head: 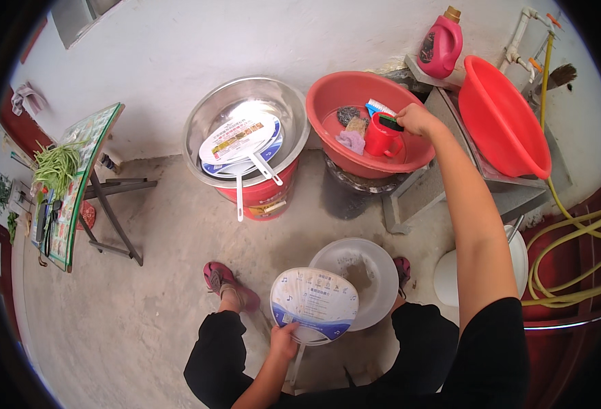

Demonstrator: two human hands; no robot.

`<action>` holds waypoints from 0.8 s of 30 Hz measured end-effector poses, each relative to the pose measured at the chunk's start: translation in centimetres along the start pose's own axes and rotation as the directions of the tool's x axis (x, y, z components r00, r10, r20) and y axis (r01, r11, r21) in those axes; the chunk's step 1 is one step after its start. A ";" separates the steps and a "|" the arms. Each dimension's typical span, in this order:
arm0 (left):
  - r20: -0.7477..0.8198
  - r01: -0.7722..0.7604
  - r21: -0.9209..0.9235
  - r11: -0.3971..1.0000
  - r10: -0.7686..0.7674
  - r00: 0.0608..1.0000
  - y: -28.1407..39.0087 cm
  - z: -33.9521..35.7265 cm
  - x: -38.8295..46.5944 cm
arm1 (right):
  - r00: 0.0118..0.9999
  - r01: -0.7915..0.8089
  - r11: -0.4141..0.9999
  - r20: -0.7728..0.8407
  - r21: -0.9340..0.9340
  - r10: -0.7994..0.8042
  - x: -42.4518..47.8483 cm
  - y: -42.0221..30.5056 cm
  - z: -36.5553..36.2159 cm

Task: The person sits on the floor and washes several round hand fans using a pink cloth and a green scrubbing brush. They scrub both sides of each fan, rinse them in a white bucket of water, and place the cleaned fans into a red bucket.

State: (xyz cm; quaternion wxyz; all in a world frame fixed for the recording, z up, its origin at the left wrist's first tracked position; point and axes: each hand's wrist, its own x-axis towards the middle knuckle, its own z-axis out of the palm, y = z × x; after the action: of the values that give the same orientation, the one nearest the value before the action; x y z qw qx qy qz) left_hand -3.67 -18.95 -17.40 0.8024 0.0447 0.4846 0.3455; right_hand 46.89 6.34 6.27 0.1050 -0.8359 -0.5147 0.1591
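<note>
My left hand (283, 340) grips a white and blue plastic hand fan (315, 301) near its handle. The printed fan partly covers a translucent plastic basin (382, 301) on the floor, which has murky liquid and some foam in it. Farther out, my right hand (419, 120) reaches over a red plastic basin (331, 89). Its fingers pinch a small black and green object (390, 122), perhaps a brush, at the mouth of a red plastic mug (379, 140). Around the mug lie a blue brush with white bristles (378, 107), a steel wool scourer (348, 114) and a lilac cloth (351, 141).
Two more fans (239, 135) rest across a steel basin (198, 117) on a red bucket (259, 204). Right are a tilted red basin (505, 120), a pink detergent bottle (439, 46), a white bucket (446, 278) and a yellow hose (540, 245). Green beans (58, 166) lie on a left table (96, 133).
</note>
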 end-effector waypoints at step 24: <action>-0.025 -0.001 0.035 0.999 0.002 1.000 0.4 0.5 -1.1 | 0.912 -0.324 0.942 0.234 -0.092 0.337 3.7 -2.8 0.3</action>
State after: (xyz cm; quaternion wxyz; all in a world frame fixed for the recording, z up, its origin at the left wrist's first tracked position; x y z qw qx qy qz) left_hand -3.79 -19.19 -16.18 0.7950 0.0547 0.5007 0.3380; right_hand 45.99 10.88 6.38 -0.0096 -0.8870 -0.3789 0.2637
